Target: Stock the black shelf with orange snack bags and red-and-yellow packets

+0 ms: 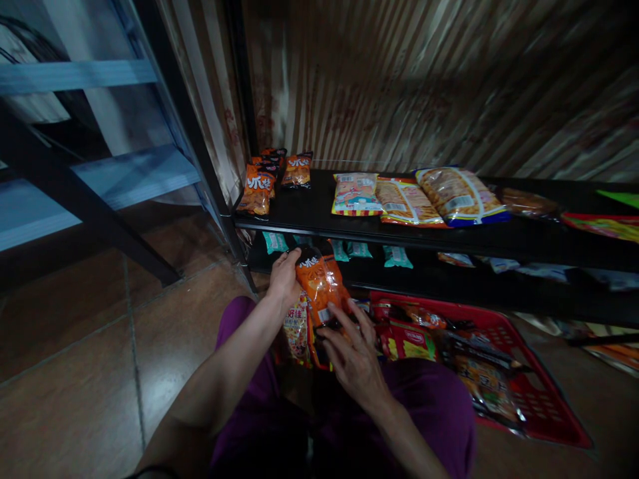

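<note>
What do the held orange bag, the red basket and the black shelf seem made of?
Orange bag: glossy plastic film; it crinkles and glints.
Red basket: probably moulded plastic, with a slotted wall.
Black shelf: smooth dark board, perhaps painted metal or laminate; unclear.

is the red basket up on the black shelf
No, the red basket sits on the floor below the black shelf.

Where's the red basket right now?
In the head view, the red basket lies on the floor at lower right, below the black shelf, just right of the right hand and the orange snack bag.
</note>
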The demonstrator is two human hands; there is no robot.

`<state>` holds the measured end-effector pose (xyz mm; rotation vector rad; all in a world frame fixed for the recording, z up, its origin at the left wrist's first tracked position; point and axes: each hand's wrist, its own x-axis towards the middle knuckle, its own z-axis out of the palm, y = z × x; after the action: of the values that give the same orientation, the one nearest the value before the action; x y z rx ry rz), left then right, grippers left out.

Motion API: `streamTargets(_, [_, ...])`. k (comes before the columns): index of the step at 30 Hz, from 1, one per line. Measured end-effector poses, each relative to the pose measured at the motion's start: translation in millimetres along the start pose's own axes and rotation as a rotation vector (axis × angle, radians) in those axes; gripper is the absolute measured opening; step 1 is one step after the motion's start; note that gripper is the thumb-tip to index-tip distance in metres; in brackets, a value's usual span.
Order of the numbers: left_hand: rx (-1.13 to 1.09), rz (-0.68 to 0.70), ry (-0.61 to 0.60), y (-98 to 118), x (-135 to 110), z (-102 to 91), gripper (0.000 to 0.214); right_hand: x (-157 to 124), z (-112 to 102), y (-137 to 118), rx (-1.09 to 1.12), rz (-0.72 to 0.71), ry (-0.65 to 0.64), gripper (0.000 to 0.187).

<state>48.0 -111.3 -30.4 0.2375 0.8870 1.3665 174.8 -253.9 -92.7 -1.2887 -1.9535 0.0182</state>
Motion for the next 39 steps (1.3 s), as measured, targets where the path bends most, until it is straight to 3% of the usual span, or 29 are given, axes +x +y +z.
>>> streamTargets(3, [-0.008,-0.003,-0.055,3,-2,-4.2,0.019,1,-3,4,0.208,0.180,0.053,0.043])
streamTargets(6, [0.012,-0.001,-0.066,3,-2,-8.9,0.021,7,-5,13,0.523,0.649,0.195,0.048])
streamTargets(8, [0.023,0.008,-0.050,2,-2,-10.9,0.023,12,-5,18,0.791,0.951,0.175,0.049])
streamTargets(11, [0.014,0.002,-0.037,-2,0,-11.7,0.024,15,-4,18,1.172,1.177,0.129,0.042])
streamTargets(16, [-0.042,-0.065,-0.051,-3,2,-10.4,0.026,10,1,14,1.399,1.263,0.160,0.038])
streamTargets(25, [0.326,-0.232,-0.329,18,11,-11.2,0.027,8,0,10,1.295,1.355,0.281,0.045])
streamTargets(31, [0.270,-0.118,-0.156,12,18,-9.0,0.026,18,-7,2,1.310,1.337,0.295,0.049])
streamTargets(35, [0.244,-0.091,-0.157,9,19,-5.8,0.027,18,-8,2,1.290,1.335,0.357,0.042])
streamTargets(39, [0.251,-0.153,-0.185,13,21,-0.9,0.017,16,-4,4,1.320,1.378,0.432,0.039])
